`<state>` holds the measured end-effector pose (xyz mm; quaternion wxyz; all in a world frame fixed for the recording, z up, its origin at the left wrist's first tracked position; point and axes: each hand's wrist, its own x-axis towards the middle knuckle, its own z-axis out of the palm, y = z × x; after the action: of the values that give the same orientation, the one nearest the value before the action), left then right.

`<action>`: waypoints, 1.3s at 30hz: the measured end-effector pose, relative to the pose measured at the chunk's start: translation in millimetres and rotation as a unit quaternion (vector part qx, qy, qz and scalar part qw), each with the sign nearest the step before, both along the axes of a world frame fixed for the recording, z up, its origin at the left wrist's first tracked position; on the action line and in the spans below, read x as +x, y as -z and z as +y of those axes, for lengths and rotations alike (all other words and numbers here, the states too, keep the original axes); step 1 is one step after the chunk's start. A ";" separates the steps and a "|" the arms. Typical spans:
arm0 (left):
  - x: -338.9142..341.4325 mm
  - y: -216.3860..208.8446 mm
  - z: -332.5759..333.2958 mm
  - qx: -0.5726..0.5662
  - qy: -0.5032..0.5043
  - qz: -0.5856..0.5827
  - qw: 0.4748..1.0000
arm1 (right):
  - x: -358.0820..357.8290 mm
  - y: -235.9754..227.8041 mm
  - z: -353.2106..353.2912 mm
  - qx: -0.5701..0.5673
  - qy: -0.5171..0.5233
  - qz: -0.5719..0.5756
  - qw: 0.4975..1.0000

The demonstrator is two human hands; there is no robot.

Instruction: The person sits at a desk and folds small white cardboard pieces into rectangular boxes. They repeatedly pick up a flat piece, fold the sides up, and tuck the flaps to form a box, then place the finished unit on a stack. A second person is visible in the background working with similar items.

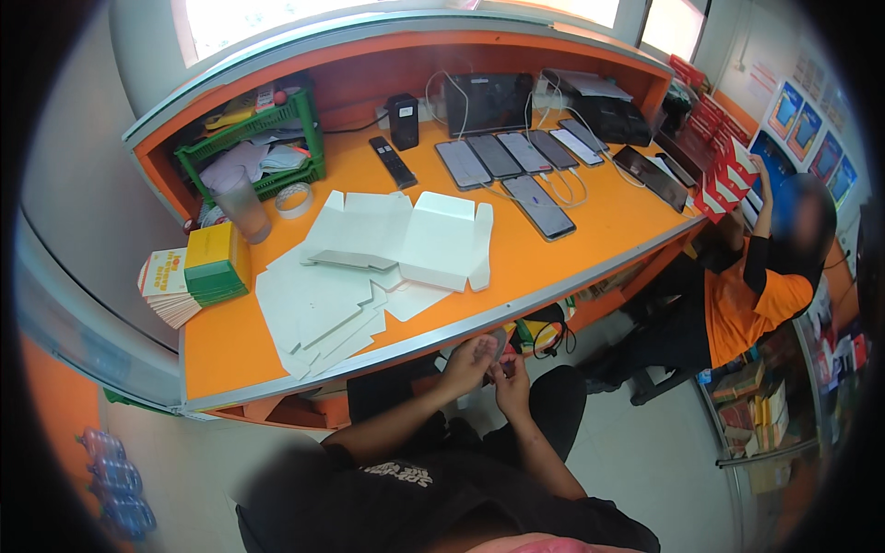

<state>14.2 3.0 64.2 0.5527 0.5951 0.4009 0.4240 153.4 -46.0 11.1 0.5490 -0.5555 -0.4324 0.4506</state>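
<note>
My left hand (470,363) and my right hand (512,387) are close together above my lap, just off the table's front edge. The fingers of both are curled as in a pinch. A small greyish thing (501,342) shows at my left fingertips; its kind is too small to make out. Nearest on the orange table (516,286) are several flat white cardboard box blanks (318,300), overlapping, their lowest corner over the front edge. On their right side lies a partly folded white box (446,241) with its flaps out.
Several phones (539,209) with white cables lie at the back right. At left are a green basket (309,138), a clear tape roll (294,201), a plastic cup (241,205) and a yellow-green box (218,263). Right, a person in orange (756,309) holds red-and-white boxes (728,182).
</note>
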 end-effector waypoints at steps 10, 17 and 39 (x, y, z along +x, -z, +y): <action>-5.8 25.3 -13.6 0.214 0.111 0.268 0.933 | 4.6 -7.6 3.0 -0.059 0.073 0.211 0.973; -4.0 30.8 -10.0 0.264 0.079 0.255 0.927 | 13.9 -8.1 1.2 -0.089 0.084 0.216 0.969; -12.0 13.0 0.7 0.072 0.064 0.084 0.992 | 8.8 -53.1 2.5 0.074 0.049 -0.161 0.983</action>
<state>2.3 3.8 51.2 0.4988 0.6910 0.3755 0.3643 162.3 -43.5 64.2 0.5333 -0.5987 -0.5197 0.2949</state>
